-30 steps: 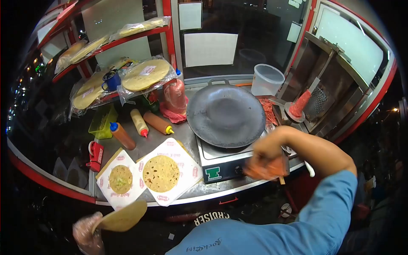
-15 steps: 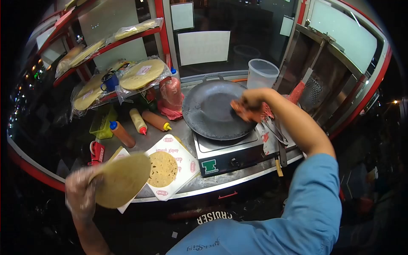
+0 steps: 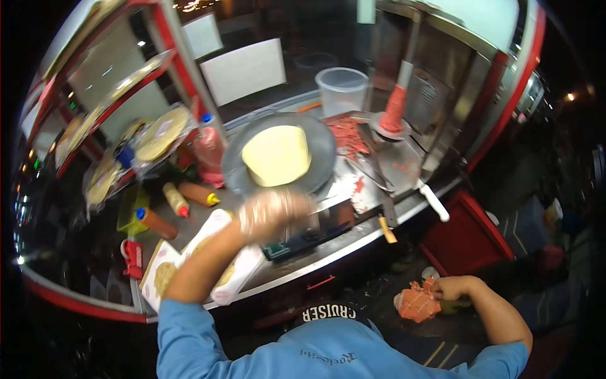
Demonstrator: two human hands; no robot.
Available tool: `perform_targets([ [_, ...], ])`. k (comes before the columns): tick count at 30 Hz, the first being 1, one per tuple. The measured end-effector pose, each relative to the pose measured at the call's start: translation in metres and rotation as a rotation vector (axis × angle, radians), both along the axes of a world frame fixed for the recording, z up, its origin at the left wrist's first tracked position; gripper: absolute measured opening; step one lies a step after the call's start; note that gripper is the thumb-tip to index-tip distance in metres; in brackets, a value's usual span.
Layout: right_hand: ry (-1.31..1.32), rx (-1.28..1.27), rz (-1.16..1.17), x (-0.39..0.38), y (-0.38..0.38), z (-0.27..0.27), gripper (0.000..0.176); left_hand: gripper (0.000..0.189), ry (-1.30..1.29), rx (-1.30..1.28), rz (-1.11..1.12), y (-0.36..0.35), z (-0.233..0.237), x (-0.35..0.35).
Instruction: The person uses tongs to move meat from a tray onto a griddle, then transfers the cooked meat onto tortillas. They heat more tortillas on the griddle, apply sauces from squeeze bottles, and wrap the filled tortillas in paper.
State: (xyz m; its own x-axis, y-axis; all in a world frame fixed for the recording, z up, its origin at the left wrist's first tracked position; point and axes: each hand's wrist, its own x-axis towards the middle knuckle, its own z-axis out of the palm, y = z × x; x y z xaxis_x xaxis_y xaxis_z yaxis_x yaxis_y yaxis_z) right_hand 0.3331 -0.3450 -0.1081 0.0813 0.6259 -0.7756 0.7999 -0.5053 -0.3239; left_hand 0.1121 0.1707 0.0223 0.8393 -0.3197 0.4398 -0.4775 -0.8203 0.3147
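Observation:
A pale round flatbread point(image 3: 276, 155) lies in the dark wide pan point(image 3: 235, 174) on the stove. My left hand point(image 3: 275, 213), in a clear plastic glove, is over the stove's front, just below the pan's near rim in this view; motion smears its fingers. Down at the right, away from the counter, my right hand point(image 3: 451, 288) is closed on an orange checked cloth point(image 3: 418, 302), which hangs bunched from the fingers. Two printed paper sheets point(image 3: 243, 278) with smaller flatbreads point(image 3: 165, 276) lie at the counter's left front, one partly behind my left forearm.
Sauce bottles point(image 3: 156, 222) lie on the counter at left, below bagged flatbreads point(image 3: 163, 134). Behind the pan stands a clear plastic tub point(image 3: 343, 90). Chopped meat point(image 3: 348, 136), a meat cone point(image 3: 394, 108) and a white-handled knife point(image 3: 434, 201) are at right.
The flatbread has gone from my left hand into the pan. My right hand has moved with the cloth from the pan to the lower right. The view has turned right.

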Motion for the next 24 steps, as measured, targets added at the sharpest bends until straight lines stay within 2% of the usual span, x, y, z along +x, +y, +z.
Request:
perform_targets([
  [2,-0.017,0.124,-0.359,0.008,-0.026,0.006,0.042,0.030,0.289,-0.216,-0.444,-0.067,-0.018,-0.011],
  [4,-0.133,0.295,-0.513,0.044,-0.061,-0.007,0.053,0.028,0.529,-0.334,-0.693,-0.115,-0.042,-0.011],
  [5,-0.170,0.136,-0.850,0.049,-0.057,0.023,0.063,0.032,0.580,-0.458,-0.683,-0.131,-0.053,-0.008],
  [6,0.002,0.257,-1.296,0.053,-0.059,0.048,0.070,0.025,0.534,-0.507,-0.597,-0.145,-0.052,-0.003],
  [7,0.058,0.293,-1.377,0.085,-0.085,0.050,0.065,0.027,0.541,-0.603,-0.480,-0.154,-0.063,0.001],
  [8,0.112,0.333,-1.441,0.117,-0.109,0.052,0.059,0.030,0.542,-0.698,-0.347,-0.160,-0.074,0.002],
  [9,0.135,0.545,-1.407,0.119,-0.110,0.085,0.048,0.030,0.555,-0.695,-0.378,-0.168,-0.082,0.003],
  [10,0.155,0.755,-1.350,0.123,-0.108,0.118,0.037,0.034,0.624,-0.909,-0.169,-0.177,-0.090,0.003],
  [11,0.097,0.873,-1.364,0.151,-0.124,0.125,0.026,0.038,0.684,-1.116,0.058,-0.183,-0.096,0.005],
  [12,0.039,0.991,-1.367,0.184,-0.143,0.129,0.019,0.041,0.725,-1.240,0.146,-0.187,-0.099,0.010],
  [14,-0.137,1.504,-1.410,0.250,-0.178,0.111,0.023,0.035,0.759,-1.292,0.245,-0.182,-0.110,0.019],
  [16,-0.209,1.699,-1.483,0.267,-0.174,0.129,0.031,0.037,0.735,-1.256,0.228,-0.179,-0.109,0.032],
  [18,-0.213,1.743,-1.556,0.283,-0.174,0.114,0.029,0.039,0.721,-1.275,0.312,-0.182,-0.101,0.041],
  [19,-0.239,1.820,-1.552,0.294,-0.174,0.092,0.029,0.047,0.655,-1.299,0.350,-0.183,-0.109,0.047],
  [20,-0.266,1.896,-1.548,0.300,-0.175,0.073,0.029,0.047,0.658,-1.301,0.350,-0.183,-0.114,0.052],
  [22,-0.185,1.851,-1.659,0.280,-0.162,0.037,0.030,0.054,0.640,-1.359,0.514,-0.178,-0.121,0.061],
  [23,-0.070,1.745,-1.764,0.267,-0.160,0.012,0.034,0.060,0.666,-1.360,0.600,-0.177,-0.127,0.065],
  [24,-0.110,1.632,-1.805,0.253,-0.156,-0.022,0.035,0.060,0.669,-1.358,0.597,-0.177,-0.130,0.069],
])
